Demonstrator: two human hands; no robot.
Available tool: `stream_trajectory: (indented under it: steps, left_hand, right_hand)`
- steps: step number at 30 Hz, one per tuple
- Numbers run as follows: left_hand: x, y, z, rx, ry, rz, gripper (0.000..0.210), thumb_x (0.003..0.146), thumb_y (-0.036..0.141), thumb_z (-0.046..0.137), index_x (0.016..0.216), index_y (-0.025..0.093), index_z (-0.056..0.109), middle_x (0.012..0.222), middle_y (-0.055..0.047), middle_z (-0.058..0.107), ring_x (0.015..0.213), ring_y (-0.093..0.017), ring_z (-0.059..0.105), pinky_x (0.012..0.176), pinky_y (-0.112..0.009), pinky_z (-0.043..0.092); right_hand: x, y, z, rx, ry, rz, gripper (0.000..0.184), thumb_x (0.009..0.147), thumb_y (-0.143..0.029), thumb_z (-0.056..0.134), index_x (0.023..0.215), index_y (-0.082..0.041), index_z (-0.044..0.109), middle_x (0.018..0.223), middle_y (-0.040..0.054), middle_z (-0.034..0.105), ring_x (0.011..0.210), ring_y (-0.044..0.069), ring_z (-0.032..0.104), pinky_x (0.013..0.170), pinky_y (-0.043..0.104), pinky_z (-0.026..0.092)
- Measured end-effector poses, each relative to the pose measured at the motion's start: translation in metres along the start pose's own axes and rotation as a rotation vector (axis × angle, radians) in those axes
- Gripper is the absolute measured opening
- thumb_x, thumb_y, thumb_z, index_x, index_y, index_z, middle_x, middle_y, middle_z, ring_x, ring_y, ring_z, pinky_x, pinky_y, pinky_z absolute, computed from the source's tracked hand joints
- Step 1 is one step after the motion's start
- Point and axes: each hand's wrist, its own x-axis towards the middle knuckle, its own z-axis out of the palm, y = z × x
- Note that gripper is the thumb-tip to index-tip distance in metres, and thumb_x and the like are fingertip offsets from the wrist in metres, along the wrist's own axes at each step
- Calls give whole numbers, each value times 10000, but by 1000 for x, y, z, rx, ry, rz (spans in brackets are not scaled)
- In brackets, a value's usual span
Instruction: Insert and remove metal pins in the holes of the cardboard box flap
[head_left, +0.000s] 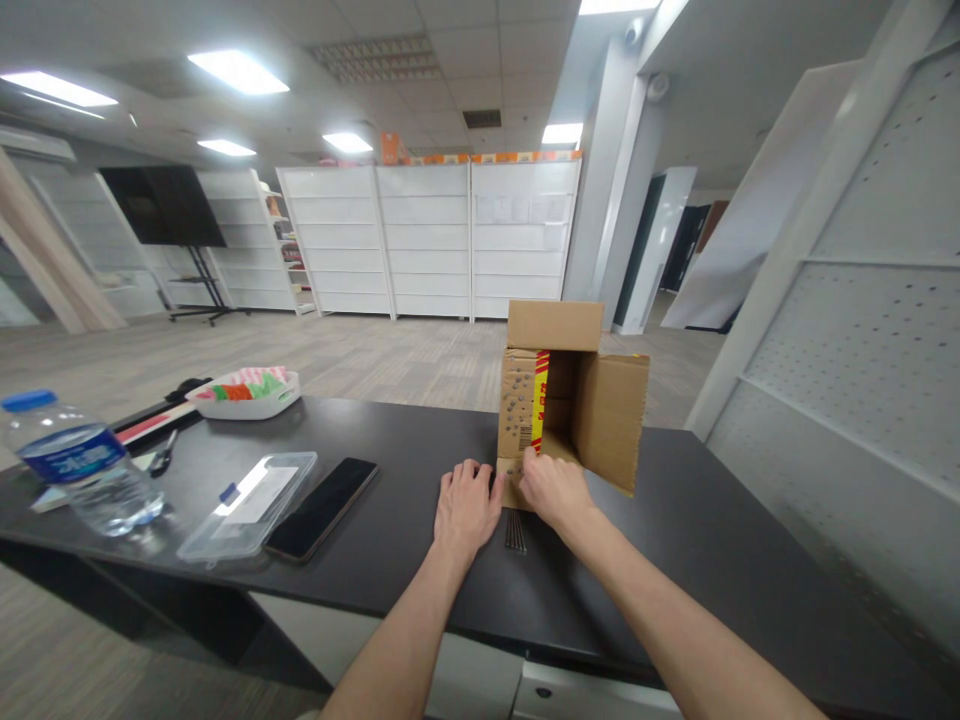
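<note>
An open cardboard box (pixel 615 415) stands on the dark table with its opening toward me. Its left front flap (pixel 517 400) carries rows of small round dark dots like nail heads, beside a yellow-and-red tape strip (pixel 539 400). My left hand (pixel 466 500) lies on the tabletop with fingers stretched forward, its thumb close by the box's lower left corner. At the lower front of the box, my right hand (pixel 555 487) is closed with bent fingers; whatever is between them is hidden. Several thin nails or screws (pixel 515 532) lie side by side on the table between my wrists.
Left of my hands are a black phone (pixel 322 510), a clear plastic case (pixel 251 505), a water bottle (pixel 82 465) and a white tray (pixel 251 403) of colourful items. The dark table (pixel 420 440) ends near a white perforated panel (pixel 862 400) at right.
</note>
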Motion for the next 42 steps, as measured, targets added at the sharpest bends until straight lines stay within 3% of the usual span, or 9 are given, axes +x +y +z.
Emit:
stream_trajectory:
  steps: [18, 30, 38, 42]
  left_hand:
    - [0, 0, 1, -2, 14, 4, 388, 987, 420, 303, 998, 214, 631, 1027, -77, 602, 997, -222, 545, 878, -373, 386]
    - [0, 0, 0, -12, -7, -10, 380, 985, 409, 308, 1000, 214, 633, 1035, -84, 604, 1011, -227, 537, 893, -384, 382]
    - [-2, 0, -1, -9, 15, -3, 395, 987, 412, 292, 1018, 211, 631, 1043, -92, 607, 1015, -233, 531, 903, -392, 379]
    - [-1, 1, -2, -10, 0, -6, 400, 985, 421, 295, 1041, 211, 631, 1052, -92, 608, 1027, -234, 531, 906, -390, 381]
  right_hand:
    - [0, -7, -5, 43, -6, -25, 185, 874, -187, 474, 1050, -165, 525, 1018, 136, 672, 887, 219, 687, 718, 277, 475]
    - [-18, -3, -11, 104, 179, -103, 89, 857, -149, 457, 907, -199, 512, 933, 68, 639, 846, 188, 624, 658, 253, 388]
    - [-59, 9, 24, 297, 374, -204, 118, 831, -120, 431, 791, -212, 491, 799, 21, 581, 729, 162, 568, 640, 259, 359]
    - [-75, 14, 45, 375, 346, -225, 129, 843, -113, 434, 804, -212, 507, 777, 6, 564, 682, 149, 554, 627, 254, 376]
